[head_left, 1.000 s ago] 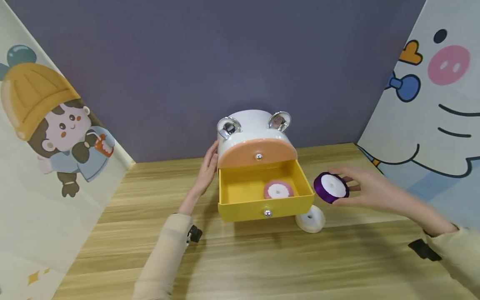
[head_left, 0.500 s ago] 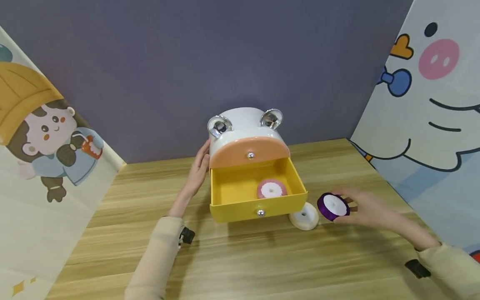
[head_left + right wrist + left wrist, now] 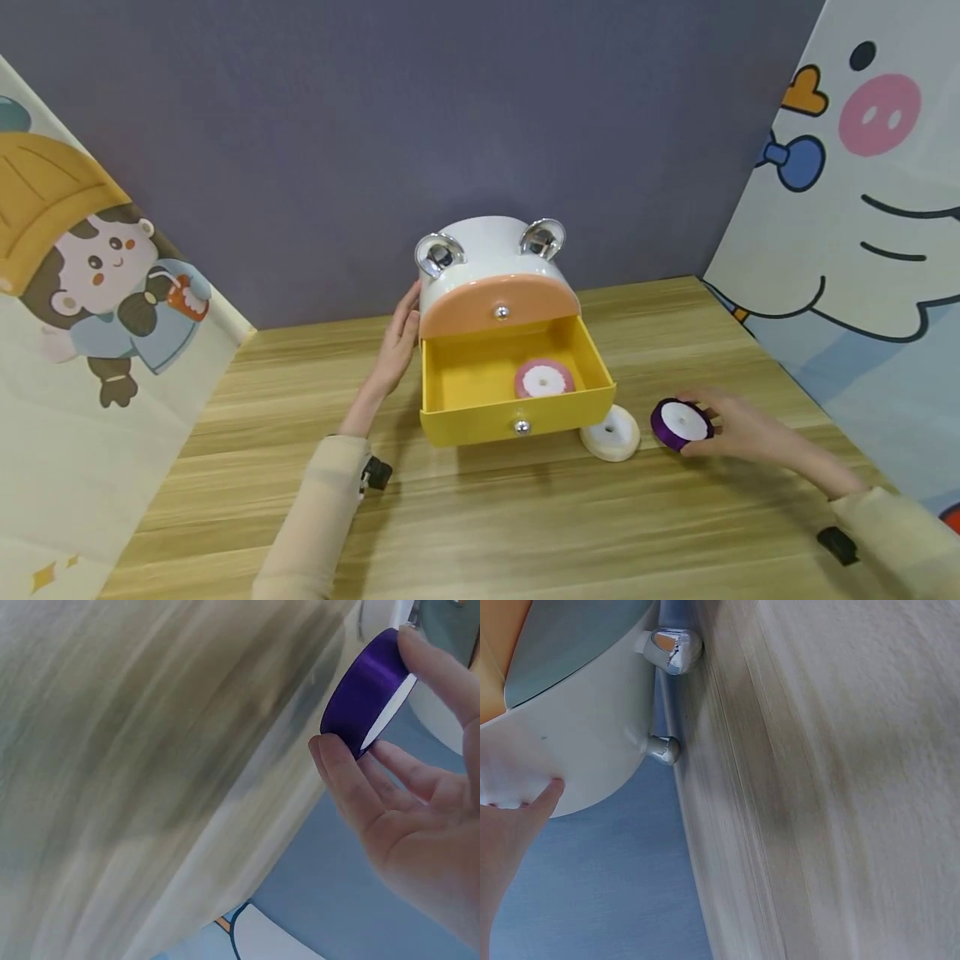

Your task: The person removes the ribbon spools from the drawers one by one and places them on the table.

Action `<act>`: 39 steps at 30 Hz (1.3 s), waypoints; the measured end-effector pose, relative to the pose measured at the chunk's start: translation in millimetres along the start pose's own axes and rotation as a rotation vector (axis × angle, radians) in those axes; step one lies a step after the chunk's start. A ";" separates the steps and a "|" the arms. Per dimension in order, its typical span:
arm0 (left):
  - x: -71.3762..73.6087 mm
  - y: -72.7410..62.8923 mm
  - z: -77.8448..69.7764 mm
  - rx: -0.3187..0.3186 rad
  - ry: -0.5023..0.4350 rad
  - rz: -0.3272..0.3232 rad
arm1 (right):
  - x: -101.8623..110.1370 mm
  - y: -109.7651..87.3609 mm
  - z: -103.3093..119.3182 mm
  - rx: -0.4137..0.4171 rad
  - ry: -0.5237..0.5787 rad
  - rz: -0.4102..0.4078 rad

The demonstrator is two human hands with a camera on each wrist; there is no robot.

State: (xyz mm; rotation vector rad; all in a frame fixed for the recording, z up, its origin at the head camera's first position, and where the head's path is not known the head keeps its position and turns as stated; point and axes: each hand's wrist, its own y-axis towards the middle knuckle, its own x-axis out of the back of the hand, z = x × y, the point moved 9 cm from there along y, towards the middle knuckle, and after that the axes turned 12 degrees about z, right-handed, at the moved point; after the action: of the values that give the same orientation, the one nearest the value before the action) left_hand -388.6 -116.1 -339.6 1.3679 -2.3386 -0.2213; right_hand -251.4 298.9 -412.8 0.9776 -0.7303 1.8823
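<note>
My right hand [image 3: 742, 427] grips a purple ribbon spool [image 3: 681, 422] by its edge, thumb on one side and fingers on the other, low over the table to the right of the cabinet. The right wrist view shows the purple ribbon [image 3: 367, 694] pinched at the fingertips. With straight fingers my left hand [image 3: 393, 350] rests against the left side of a small white cabinet [image 3: 487, 242]. Its yellow drawer [image 3: 465, 425] is pulled out, and a pink ribbon spool [image 3: 543, 380] lies inside. On the table by the drawer's right corner is a cream ribbon spool [image 3: 613, 435].
Above the yellow drawer, the orange upper drawer [image 3: 480, 308] is closed, with a silver knob. Two shiny round ears [image 3: 439, 252] stick out from the cabinet's top. A grey-blue wall [image 3: 337, 167] rises behind the wooden table [image 3: 480, 533], with cartoon panels on both sides.
The right hand has lowered the purple ribbon spool from beside the drawer toward the table, slightly right and nearer. The left hand stays on the cabinet. The head view has shifted a little.
</note>
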 end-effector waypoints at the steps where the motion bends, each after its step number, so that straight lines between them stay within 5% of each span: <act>1: -0.1 -0.1 0.0 -0.003 0.003 0.000 | -0.7 0.0 -1.8 0.002 -0.003 0.002; 13: 0.3 -0.3 1.1 0.010 0.020 -0.001 | -9.3 0.7 -10.7 -0.028 -0.213 -0.036; 25: 2.6 1.4 10.6 0.008 0.012 -0.007 | -12.2 2.8 -11.7 -0.040 -0.222 -0.008; 39: 0.1 -0.8 3.6 0.017 -0.014 -0.002 | -12.5 2.9 -11.0 -0.040 -0.231 0.015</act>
State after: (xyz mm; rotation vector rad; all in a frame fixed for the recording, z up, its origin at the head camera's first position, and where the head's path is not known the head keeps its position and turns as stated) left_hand -389.6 -116.9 -343.1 1.3809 -2.3557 -0.2121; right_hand -253.8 300.9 -429.4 1.1793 -0.9088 1.7784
